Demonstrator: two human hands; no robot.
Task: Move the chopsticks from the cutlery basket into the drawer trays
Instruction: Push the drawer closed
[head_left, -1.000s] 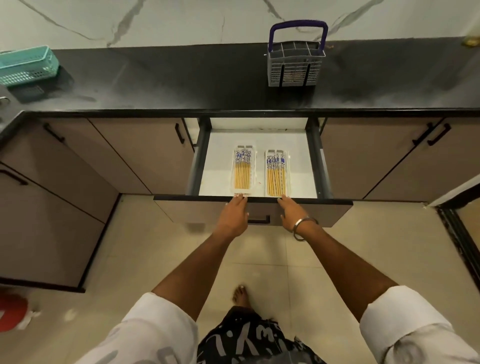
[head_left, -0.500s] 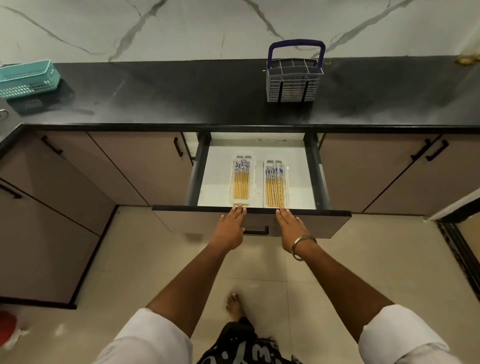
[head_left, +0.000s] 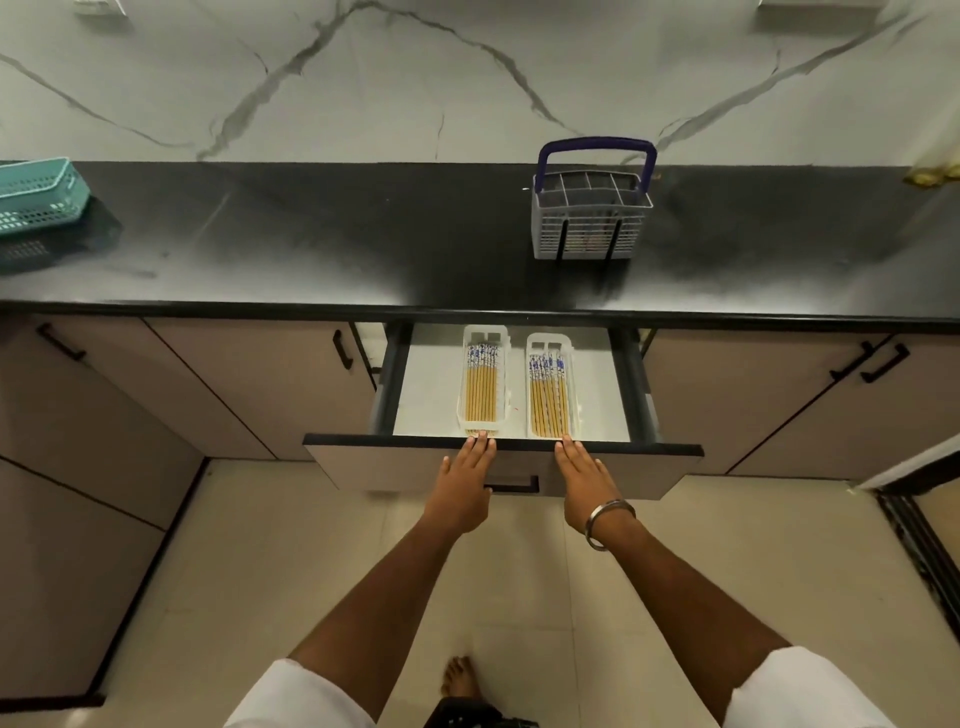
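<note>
Two white trays lie side by side in the open drawer (head_left: 519, 449). The left tray (head_left: 484, 335) and the right tray (head_left: 549, 343) each hold several wooden chopsticks (head_left: 480, 392) with blue-patterned tops. My left hand (head_left: 465, 480) and my right hand (head_left: 584, 480) lie flat with straight fingers against the drawer front, fingertips on its top edge. The grey cutlery basket (head_left: 592, 221) with a blue handle stands on the black counter behind the drawer; no chopsticks show above its rim.
A teal perforated basket (head_left: 36, 195) sits at the counter's far left. Cabinet doors with black handles (head_left: 343, 351) flank the drawer. My bare foot (head_left: 460, 675) stands on the tiled floor below. A dark door frame (head_left: 919, 535) is at the right.
The drawer has slid part-way in under the counter, with both flat hands following its front. The trays' far ends now sit near the counter edge.
</note>
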